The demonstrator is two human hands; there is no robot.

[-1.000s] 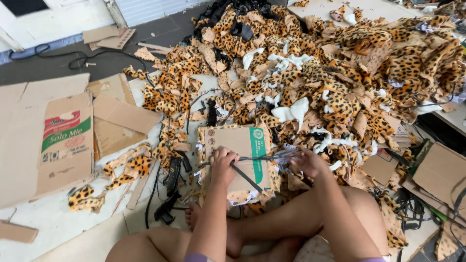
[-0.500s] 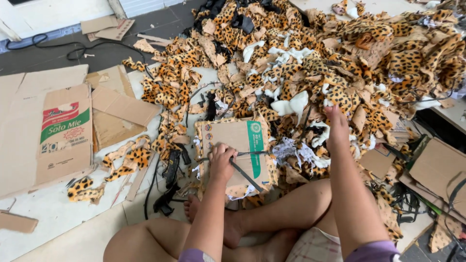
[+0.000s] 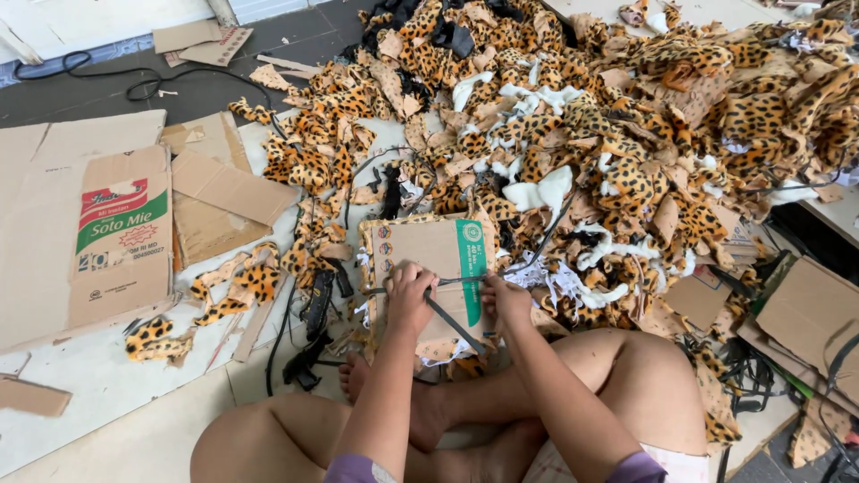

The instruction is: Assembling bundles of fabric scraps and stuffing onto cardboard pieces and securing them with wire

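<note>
A heap of leopard-print scraps (image 3: 626,134) spreads behind the cardboard piece (image 3: 429,268). On that cardboard's near edge, the left hand (image 3: 410,295) closes round a dark strap (image 3: 452,324); the right hand (image 3: 506,298) pinches the strap beside it.

matt cardboard piece (image 3: 429,268), fuzzy, perhaps plush scraps (image 3: 626,116)

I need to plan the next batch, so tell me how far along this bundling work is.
Done: a cardboard piece with a green edge lies flat on a small stack before the crossed legs. In hand: the left hand and right hand both grip a dark strap running across that cardboard. Left: the big heap of leopard-print scraps lies loose, and flattened boxes sit untouched to the left.
</note>
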